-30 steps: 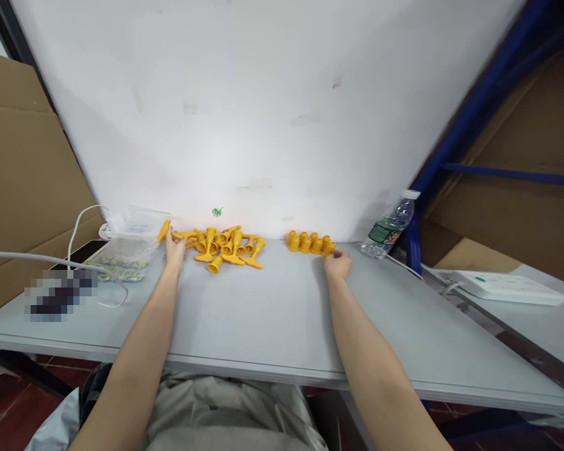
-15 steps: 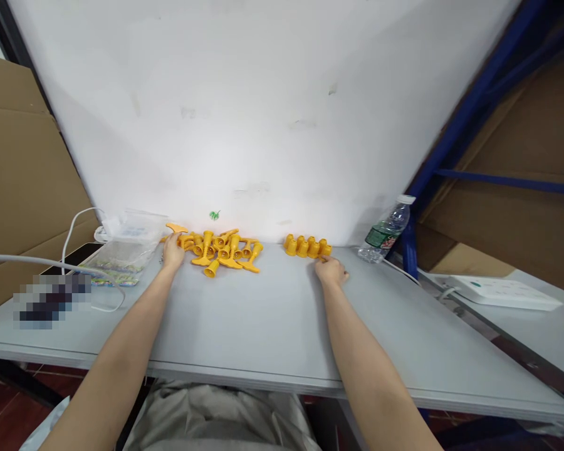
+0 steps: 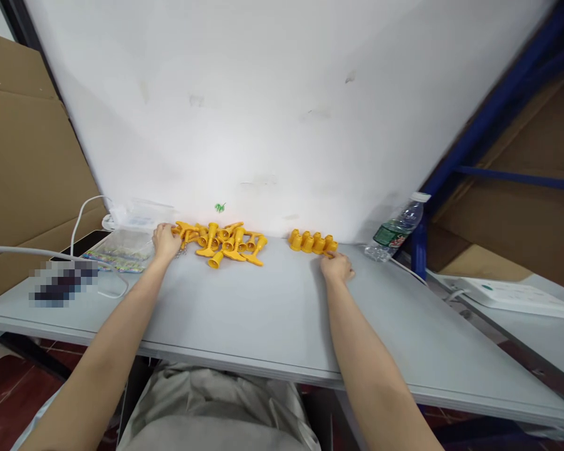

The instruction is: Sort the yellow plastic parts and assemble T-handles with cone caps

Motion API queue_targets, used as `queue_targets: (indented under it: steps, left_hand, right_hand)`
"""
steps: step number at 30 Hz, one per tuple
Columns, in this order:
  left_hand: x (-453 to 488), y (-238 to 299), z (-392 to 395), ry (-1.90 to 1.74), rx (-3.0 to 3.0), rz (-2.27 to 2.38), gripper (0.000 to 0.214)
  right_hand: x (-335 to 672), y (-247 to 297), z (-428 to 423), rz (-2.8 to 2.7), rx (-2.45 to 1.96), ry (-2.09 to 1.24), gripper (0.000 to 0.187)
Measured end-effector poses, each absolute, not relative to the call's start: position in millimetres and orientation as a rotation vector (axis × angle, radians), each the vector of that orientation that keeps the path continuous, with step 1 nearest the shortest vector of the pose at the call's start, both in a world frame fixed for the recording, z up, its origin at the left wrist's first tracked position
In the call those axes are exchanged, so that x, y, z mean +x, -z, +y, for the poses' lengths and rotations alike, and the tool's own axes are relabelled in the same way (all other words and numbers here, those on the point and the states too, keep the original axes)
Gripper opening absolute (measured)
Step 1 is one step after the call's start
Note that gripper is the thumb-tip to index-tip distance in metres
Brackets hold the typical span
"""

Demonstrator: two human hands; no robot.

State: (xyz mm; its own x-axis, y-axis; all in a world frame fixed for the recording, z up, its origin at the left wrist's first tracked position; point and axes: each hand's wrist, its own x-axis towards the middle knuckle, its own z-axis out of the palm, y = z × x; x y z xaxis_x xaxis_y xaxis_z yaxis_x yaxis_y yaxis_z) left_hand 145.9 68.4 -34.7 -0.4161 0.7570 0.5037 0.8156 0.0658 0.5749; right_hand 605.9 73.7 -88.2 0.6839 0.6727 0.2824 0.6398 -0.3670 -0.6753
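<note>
At the left end of a heap of yellow T-handled plastic pieces (image 3: 235, 244), my left hand (image 3: 166, 242) rests with fingers curled; whatever they grip is hidden. A short bead chain (image 3: 182, 251) lies just right of that hand. Some of the heaped pieces show hollow bell-shaped ends, and one loose yellow cup (image 3: 215, 260) tips forward at the front. To the right, small yellow cups (image 3: 313, 241) stand upside down, close together in a block. My right hand (image 3: 337, 267) is at their front right corner, its fingertips closed on a yellow cup there, mostly covered by the fingers.
A clear plastic bottle (image 3: 399, 228) leans near the blue frame on the right. A white power strip (image 3: 519, 295) lies beyond it. Left are a clear compartment box (image 3: 126, 247), a dark flat device (image 3: 87, 244), a white cable (image 3: 122, 291) and a cardboard box (image 3: 23, 156).
My left hand has shifted left off the heap's end, uncovering yellow pieces and the bead chain. My right hand stays at the cup block. The camera view has shifted slightly.
</note>
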Motion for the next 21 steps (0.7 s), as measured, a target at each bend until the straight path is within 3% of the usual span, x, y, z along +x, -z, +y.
queue_targets:
  steps: [5,13,18,21]
  left_hand:
    - [112.5,13.4,19.1,1.064,-1.444,-2.321,0.038]
    - [43.3,-0.2,-36.5,0.631,-0.95,-2.722,0.078]
    - [10.2,-4.4,-49.0,0.55,-0.809,-2.976,0.085]
    - [-8.1,-1.0,-49.5,0.745,-0.789,-2.988,0.08]
  right_hand:
    - [601.7,85.6,70.3,-0.96,-2.053,-0.022,0.038]
    - [599.2,81.3,68.0,-0.933,-2.059,-0.045,0.038]
    - [600.9,84.3,70.2,-0.929,-2.025,-0.018,0.037]
    - [602.6,87.2,72.8,-0.914,-2.003,0.004,0.036]
